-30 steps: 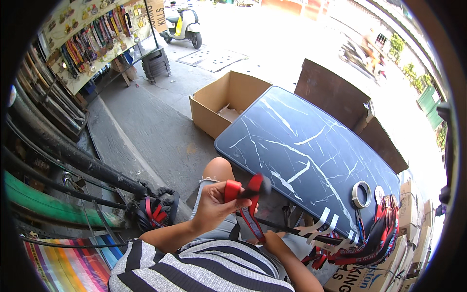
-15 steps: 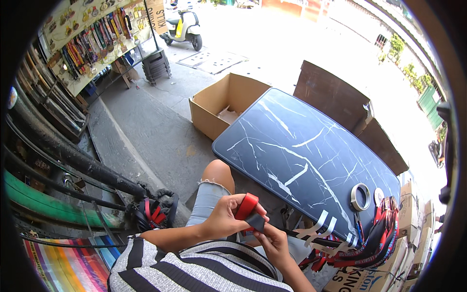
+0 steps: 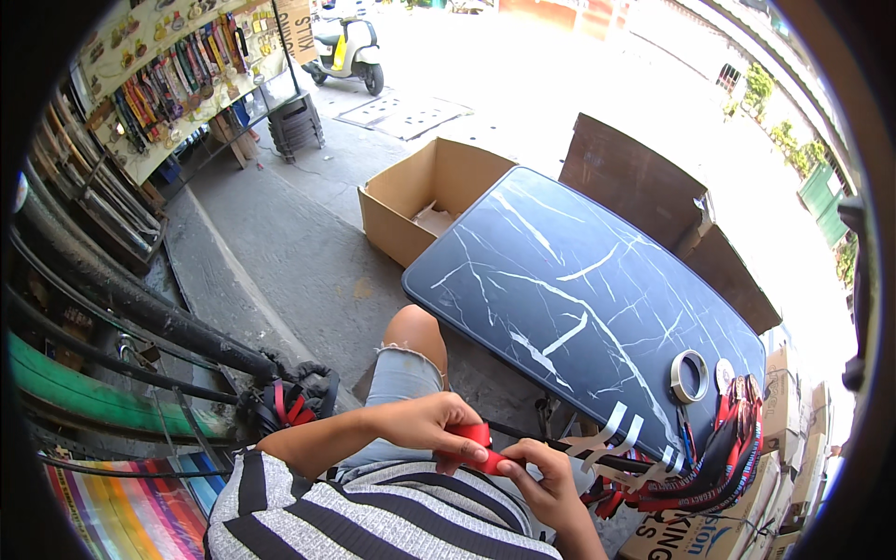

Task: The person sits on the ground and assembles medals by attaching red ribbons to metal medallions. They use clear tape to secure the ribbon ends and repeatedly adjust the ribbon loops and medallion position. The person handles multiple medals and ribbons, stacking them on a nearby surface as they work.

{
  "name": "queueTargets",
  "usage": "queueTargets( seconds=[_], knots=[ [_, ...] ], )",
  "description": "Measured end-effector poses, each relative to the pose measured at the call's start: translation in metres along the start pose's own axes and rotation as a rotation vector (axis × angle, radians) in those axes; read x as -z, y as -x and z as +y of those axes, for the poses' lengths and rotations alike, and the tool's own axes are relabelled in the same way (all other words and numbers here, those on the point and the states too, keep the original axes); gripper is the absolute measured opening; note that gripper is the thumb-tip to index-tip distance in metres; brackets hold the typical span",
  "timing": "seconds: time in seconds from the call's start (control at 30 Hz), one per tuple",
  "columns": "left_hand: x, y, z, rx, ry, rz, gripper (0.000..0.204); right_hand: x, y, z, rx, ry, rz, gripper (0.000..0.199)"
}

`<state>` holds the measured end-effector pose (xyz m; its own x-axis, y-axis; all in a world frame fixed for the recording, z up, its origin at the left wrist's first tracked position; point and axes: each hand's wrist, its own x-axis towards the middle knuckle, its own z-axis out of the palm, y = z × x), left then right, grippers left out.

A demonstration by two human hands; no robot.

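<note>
Turned further over now, the left hand (image 3: pixel 431 425) is held back-upward; the red strap (image 3: pixel 477 434) is pinched by its fingers and, just beside, the right hand's (image 3: pixel 547 481).

I receive strong daylight, most of all at the upper right of the frame, where the street (image 3: pixel 523 93) is burned to almost pure white and loses its detail. Below this the light becomes soft: the pavement (image 3: pixel 271 252) and the dark worktop (image 3: pixel 551 280) lie in shade, the worktop with a faint bluish sheen. Toward the left edge, the black pipe (image 3: pixel 149 313) sinks into dimness. Straight lines bend near the rim, and the corners fall to black. At lower centre, the fingers (image 3: pixel 464 450) and red band (image 3: pixel 473 433) look slightly soft to me.
</note>
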<state>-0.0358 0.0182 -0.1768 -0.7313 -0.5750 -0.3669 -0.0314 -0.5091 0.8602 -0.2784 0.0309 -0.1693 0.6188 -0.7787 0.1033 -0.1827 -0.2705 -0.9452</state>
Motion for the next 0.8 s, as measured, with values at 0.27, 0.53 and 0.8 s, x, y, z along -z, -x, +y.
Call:
queueTargets(
  seconds=[0.27, 0.53, 0.8],
  knots=[
    [-0.011, -0.018, -0.006, -0.094, 0.210, -0.407, 0.043, 0.015, -0.013, -0.011, -0.025, -0.023, -0.034, 0.007],
    [-0.014, -0.023, -0.013, -0.070, 0.092, -0.376, 0.046, 0.017, -0.009, -0.007, -0.028, -0.018, -0.029, 0.007],
    [-0.021, -0.031, -0.015, -0.076, 0.162, -0.252, 0.037, 0.015, -0.007, -0.019, 0.115, 0.237, 0.151, 0.021]
  ],
)
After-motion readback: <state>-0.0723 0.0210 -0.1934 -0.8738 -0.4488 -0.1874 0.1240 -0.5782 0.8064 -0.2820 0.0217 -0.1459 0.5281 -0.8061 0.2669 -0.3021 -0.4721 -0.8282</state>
